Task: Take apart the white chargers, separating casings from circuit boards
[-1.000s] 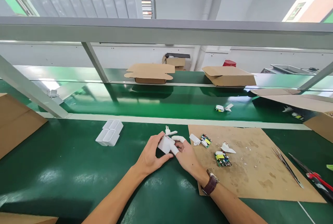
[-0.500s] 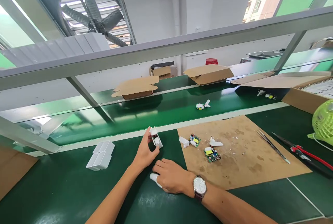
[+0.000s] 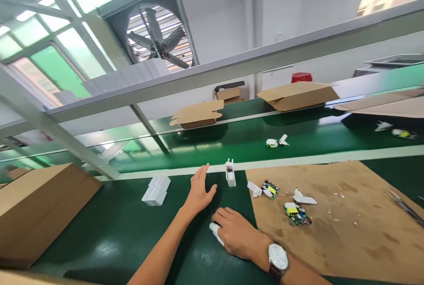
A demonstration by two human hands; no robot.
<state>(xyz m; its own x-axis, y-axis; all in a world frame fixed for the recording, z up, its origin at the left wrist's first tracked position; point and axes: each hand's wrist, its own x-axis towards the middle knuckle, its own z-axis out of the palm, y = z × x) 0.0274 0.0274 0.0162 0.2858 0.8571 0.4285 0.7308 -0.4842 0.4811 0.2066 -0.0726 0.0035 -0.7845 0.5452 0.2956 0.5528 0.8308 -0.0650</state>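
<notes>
My left hand is empty, with thumb and fingers spread over the green mat. Just right of its fingertips, and apart from them, a small white plastic plug housing stands on the mat, prongs at its far end. My right hand rests palm down nearer to me, fingers curled in, nothing seen in them. It wears a white finger cover on the thumb and a watch at the wrist. A cluster of white plastic housings stands left of my left hand.
Brown paper at right carries two circuit boards with white plug parts, crumbs and tweezers. Past the mat's pale edge runs a green conveyor with another assembly. A cardboard box stands at left.
My left hand has let go of the white plug housing, which now stands on the mat. The camera view has turned left. My right hand keeps its place on the mat.
</notes>
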